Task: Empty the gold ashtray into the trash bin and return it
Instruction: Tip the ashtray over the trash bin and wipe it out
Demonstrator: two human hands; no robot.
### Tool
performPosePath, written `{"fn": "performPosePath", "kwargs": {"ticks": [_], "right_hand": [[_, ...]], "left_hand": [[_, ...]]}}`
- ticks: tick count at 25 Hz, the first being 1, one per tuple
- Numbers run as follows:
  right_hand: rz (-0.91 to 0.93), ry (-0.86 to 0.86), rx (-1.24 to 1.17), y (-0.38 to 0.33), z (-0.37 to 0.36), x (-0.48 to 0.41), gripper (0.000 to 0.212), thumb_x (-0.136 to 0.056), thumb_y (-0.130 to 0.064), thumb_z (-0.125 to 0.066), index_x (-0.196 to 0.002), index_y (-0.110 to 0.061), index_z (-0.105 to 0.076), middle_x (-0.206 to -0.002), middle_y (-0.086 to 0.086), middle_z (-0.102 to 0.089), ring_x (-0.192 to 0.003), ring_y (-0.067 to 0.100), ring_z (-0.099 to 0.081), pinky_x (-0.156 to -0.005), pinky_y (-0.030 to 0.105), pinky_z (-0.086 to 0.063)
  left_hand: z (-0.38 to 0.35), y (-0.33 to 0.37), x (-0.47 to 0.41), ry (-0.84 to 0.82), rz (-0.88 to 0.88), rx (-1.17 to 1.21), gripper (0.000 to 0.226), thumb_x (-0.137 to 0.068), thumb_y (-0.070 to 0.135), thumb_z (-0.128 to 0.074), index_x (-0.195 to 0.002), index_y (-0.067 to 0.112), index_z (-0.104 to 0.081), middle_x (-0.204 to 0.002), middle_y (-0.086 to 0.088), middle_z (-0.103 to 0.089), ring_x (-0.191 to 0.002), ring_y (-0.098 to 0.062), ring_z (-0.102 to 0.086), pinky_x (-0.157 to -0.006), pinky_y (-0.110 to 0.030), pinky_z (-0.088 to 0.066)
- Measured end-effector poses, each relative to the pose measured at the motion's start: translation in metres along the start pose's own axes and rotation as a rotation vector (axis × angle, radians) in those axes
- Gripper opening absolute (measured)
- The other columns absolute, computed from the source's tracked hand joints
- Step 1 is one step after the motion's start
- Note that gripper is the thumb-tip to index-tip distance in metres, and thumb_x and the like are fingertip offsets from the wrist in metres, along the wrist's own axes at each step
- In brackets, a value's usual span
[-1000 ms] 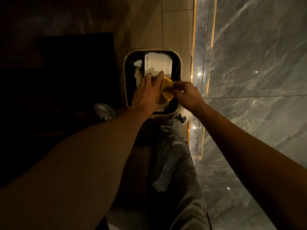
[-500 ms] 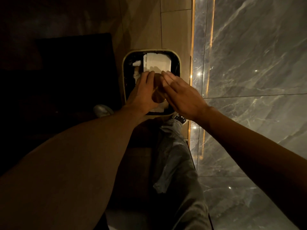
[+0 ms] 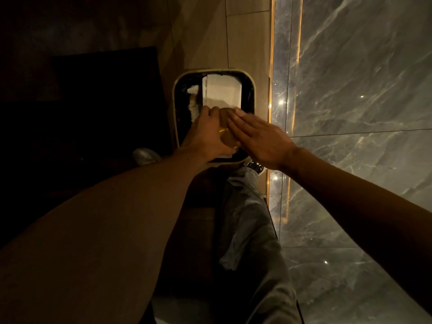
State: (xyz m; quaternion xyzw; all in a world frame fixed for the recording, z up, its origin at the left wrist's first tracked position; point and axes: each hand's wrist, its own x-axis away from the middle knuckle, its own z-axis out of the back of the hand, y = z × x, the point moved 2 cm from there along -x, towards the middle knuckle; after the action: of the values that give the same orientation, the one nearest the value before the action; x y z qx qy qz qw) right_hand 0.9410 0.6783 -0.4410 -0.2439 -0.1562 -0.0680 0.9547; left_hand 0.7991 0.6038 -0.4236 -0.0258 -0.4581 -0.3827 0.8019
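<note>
The gold ashtray [image 3: 228, 136] is held tipped on its side over the open trash bin [image 3: 175, 106], mostly hidden between my hands. My left hand [image 3: 205, 134] grips it from the left, fingers curled over its rim. My right hand [image 3: 259, 139] lies flat against the ashtray's underside, fingers straight and together, palm down. The bin is a rounded rectangle with a pale rim and black liner, and white paper waste [image 3: 222, 92] fills its far half.
A grey marble wall [image 3: 350, 113] with a lit gold strip [image 3: 271, 90] rises right beside the bin. Dark furniture [image 3: 102, 101] stands to the left. My trouser leg [image 3: 252, 230] and shoes [image 3: 146, 156] are just below the bin on the tan tile floor.
My right hand let go of the ashtray's edge a second ago and now lies flat on its underside. The ashtray has turned further face down over the bin. My left hand keeps its hold.
</note>
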Motion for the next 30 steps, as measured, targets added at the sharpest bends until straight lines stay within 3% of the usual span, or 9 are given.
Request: {"fn": "performPosePath", "kwargs": {"ticks": [2, 4, 8, 11, 14, 17, 21, 25, 30], "right_hand": [[0.012, -0.018, -0.005, -0.002, -0.003, 0.0, 0.059, -0.101, -0.026, -0.035, -0.151, -0.002, -0.017, -0.159, 0.02, -0.019, -0.148, 0.033, -0.014, -0.121, 0.045, -0.016], [-0.031, 0.055, -0.016, -0.003, 0.003, -0.005, 0.058, -0.1, -0.025, -0.029, -0.151, 0.0, -0.017, -0.159, 0.021, -0.019, -0.148, 0.03, -0.009, -0.121, 0.04, -0.01], [0.003, 0.037, -0.055, -0.007, -0.001, -0.006, 0.06, -0.101, -0.035, -0.022, -0.152, -0.003, -0.017, -0.159, 0.02, -0.019, -0.148, 0.032, -0.015, -0.119, 0.048, -0.024], [-0.037, 0.079, -0.046, -0.006, -0.004, -0.005, 0.058, -0.103, -0.033, -0.023, -0.151, -0.001, -0.019, -0.159, 0.02, -0.019, -0.148, 0.029, -0.01, -0.121, 0.044, -0.018], [0.015, 0.035, -0.036, -0.005, -0.008, -0.003, 0.058, -0.101, -0.032, -0.022, -0.152, -0.004, -0.016, -0.159, 0.019, -0.018, -0.148, 0.032, -0.014, -0.118, 0.049, -0.027], [-0.035, 0.06, -0.035, -0.002, -0.003, -0.002, 0.058, -0.101, -0.028, -0.022, -0.152, -0.002, -0.016, -0.159, 0.02, -0.017, -0.149, 0.03, -0.009, -0.121, 0.045, -0.018], [0.01, 0.049, -0.023, 0.0, -0.001, -0.002, 0.058, -0.101, -0.032, -0.021, -0.15, 0.0, -0.022, -0.156, 0.022, -0.024, -0.147, 0.034, -0.019, -0.119, 0.049, -0.025], [0.008, 0.009, -0.018, -0.002, -0.001, -0.005, 0.059, -0.102, -0.029, -0.028, -0.152, -0.003, -0.013, -0.16, 0.019, -0.014, -0.149, 0.032, -0.01, -0.122, 0.044, -0.016], [-0.029, 0.017, -0.05, -0.004, 0.001, -0.006, 0.061, -0.097, -0.028, -0.013, -0.152, -0.003, -0.016, -0.16, 0.019, -0.016, -0.148, 0.03, -0.01, -0.121, 0.044, -0.018]], "left_hand": [[0.001, -0.001, 0.0, -0.001, 0.012, -0.021, 0.102, -0.056, 0.043, -0.088, -0.138, 0.011, -0.038, -0.143, -0.009, -0.037, -0.129, -0.027, -0.045, -0.101, -0.036, -0.043], [0.002, -0.002, -0.001, 0.021, 0.002, 0.009, 0.099, -0.057, 0.042, -0.087, -0.137, 0.01, -0.039, -0.142, -0.01, -0.038, -0.127, -0.027, -0.047, -0.099, -0.034, -0.043], [0.007, -0.005, -0.003, 0.011, 0.036, -0.014, 0.109, -0.057, 0.046, -0.087, -0.144, 0.009, -0.031, -0.147, -0.012, -0.032, -0.133, -0.031, -0.041, -0.107, -0.041, -0.041], [0.007, -0.005, -0.006, 0.021, 0.016, 0.012, 0.108, -0.056, 0.044, -0.088, -0.142, 0.008, -0.034, -0.146, -0.012, -0.034, -0.132, -0.032, -0.043, -0.105, -0.043, -0.042], [0.007, -0.004, -0.008, 0.015, 0.022, -0.048, 0.112, -0.055, 0.047, -0.088, -0.144, 0.008, -0.032, -0.15, -0.013, -0.029, -0.135, -0.032, -0.04, -0.107, -0.043, -0.039], [0.006, -0.002, -0.01, 0.024, -0.005, -0.018, 0.105, -0.056, 0.043, -0.088, -0.14, 0.008, -0.036, -0.145, -0.012, -0.034, -0.13, -0.032, -0.045, -0.104, -0.043, -0.043], [0.003, -0.005, -0.01, 0.033, 0.011, -0.025, 0.107, -0.057, 0.043, -0.088, -0.143, 0.009, -0.033, -0.147, -0.011, -0.033, -0.132, -0.031, -0.043, -0.105, -0.042, -0.041], [0.003, -0.005, -0.009, 0.024, 0.007, -0.017, 0.109, -0.055, 0.045, -0.088, -0.143, 0.009, -0.034, -0.147, -0.011, -0.033, -0.133, -0.03, -0.041, -0.106, -0.042, -0.04], [0.004, -0.006, -0.009, 0.029, -0.014, -0.012, 0.103, -0.055, 0.042, -0.089, -0.139, 0.01, -0.038, -0.142, -0.01, -0.037, -0.128, -0.029, -0.047, -0.101, -0.04, -0.043]]}}
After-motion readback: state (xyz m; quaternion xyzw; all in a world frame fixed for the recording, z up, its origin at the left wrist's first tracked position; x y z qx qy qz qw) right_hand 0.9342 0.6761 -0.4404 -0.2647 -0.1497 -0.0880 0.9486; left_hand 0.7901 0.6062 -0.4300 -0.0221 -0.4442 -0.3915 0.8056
